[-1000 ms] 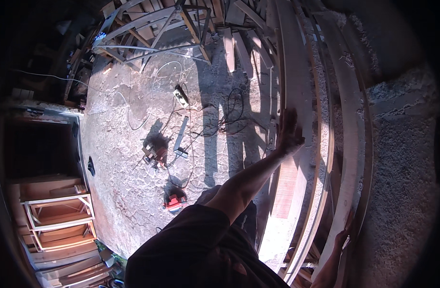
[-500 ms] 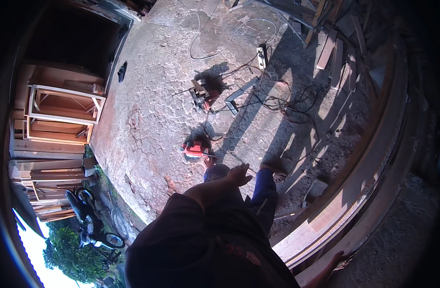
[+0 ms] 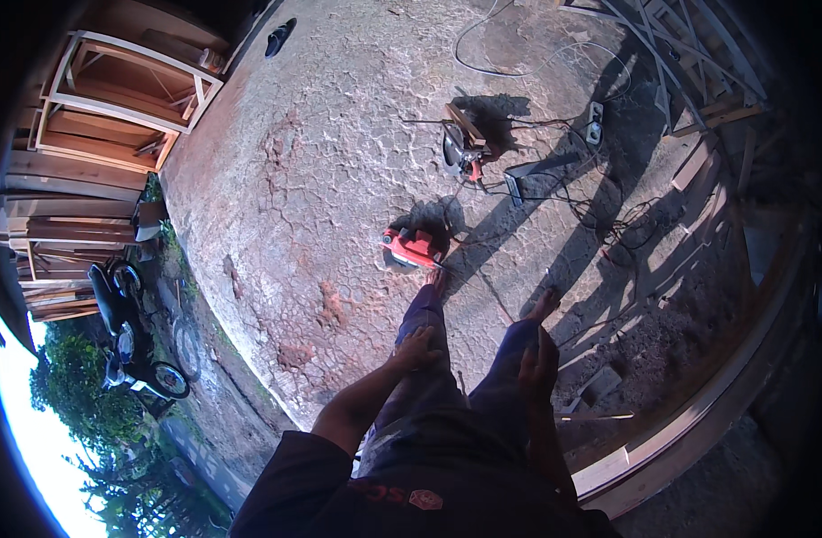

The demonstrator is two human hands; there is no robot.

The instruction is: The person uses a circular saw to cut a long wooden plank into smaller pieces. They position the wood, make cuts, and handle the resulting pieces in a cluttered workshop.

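red tool (image 3: pixel 415 249) lies beyond the hands (image 3: pixel 417 349): left spread, right (image 3: pixel 540 360) too dark to tell.

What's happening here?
One person is on a cracked floor, with no tool seen in either hand. The left hand is at the left leg, and the right hand is by the right leg; its grip is too dark to read. A red power tool sits by the left foot. Farther out lie what looks like a circular saw, a white power strip and tangled cables.
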